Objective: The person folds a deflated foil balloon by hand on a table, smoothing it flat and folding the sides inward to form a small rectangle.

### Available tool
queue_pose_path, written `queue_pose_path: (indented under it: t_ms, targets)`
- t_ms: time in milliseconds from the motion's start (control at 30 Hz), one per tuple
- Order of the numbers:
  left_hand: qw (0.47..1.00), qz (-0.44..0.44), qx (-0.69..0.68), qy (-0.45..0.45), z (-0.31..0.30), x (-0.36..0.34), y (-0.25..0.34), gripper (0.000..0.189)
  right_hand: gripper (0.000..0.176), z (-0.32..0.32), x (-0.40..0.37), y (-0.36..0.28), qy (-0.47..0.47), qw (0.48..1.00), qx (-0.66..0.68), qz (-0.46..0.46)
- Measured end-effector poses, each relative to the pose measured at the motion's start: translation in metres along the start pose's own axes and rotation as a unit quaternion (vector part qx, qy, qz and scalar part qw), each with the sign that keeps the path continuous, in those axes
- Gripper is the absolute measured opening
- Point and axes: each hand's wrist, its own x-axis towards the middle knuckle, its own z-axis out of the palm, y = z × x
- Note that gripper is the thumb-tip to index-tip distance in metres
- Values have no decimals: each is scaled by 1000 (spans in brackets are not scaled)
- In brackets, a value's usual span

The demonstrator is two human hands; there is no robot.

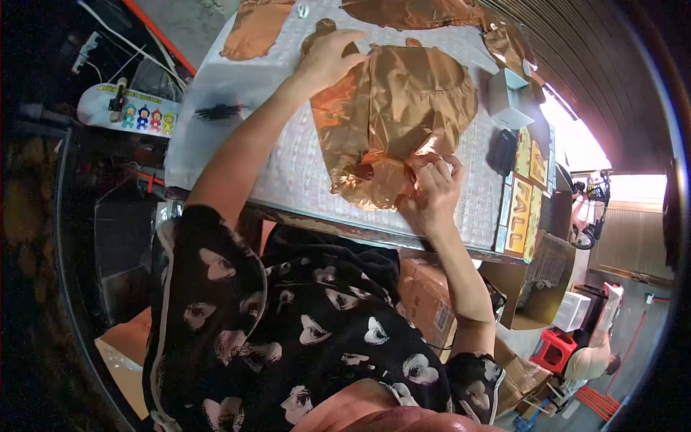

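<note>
A large, crinkled copper-coloured foil sheet [410, 93], shaped like a flat balloon, lies on the table in front of me. My left hand [332, 63] rests at its upper left edge, fingers apart and curved over the foil. Near the lower right edge my right hand [436, 186] has its fingers closed on a gathered part of the same foil. Another flat copper foil piece [255, 32] lies beyond my left hand, and more copper foil [417, 11] lies along the far edge.
A small white box [509, 97], a black object [502, 151] and yellow printed packs [520, 216] line the table's right side. A decorated white board [129, 109] is at left. Cardboard boxes [425, 299] stand below. Another person [586, 363] is at far right near a red stool [554, 351].
</note>
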Motion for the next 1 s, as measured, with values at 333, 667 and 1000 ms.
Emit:
queue_pose_path:
  t_ms: [333, 667, 1000]
  targets:
    - [994, 87, 21, -56, -7, -75, 29, 19, 55, 5, -5, -9, -35, 999, 11, -6]
    - [995, 79, 22, -48, 2, -84, 33, 18, 63, -31, 12, 12, -200, 964, 140, 102]
    - [996, 55, 22, -66, 11, -88, 27, 20, 56, 69, 42, 39, -111, 975, -189, 30]
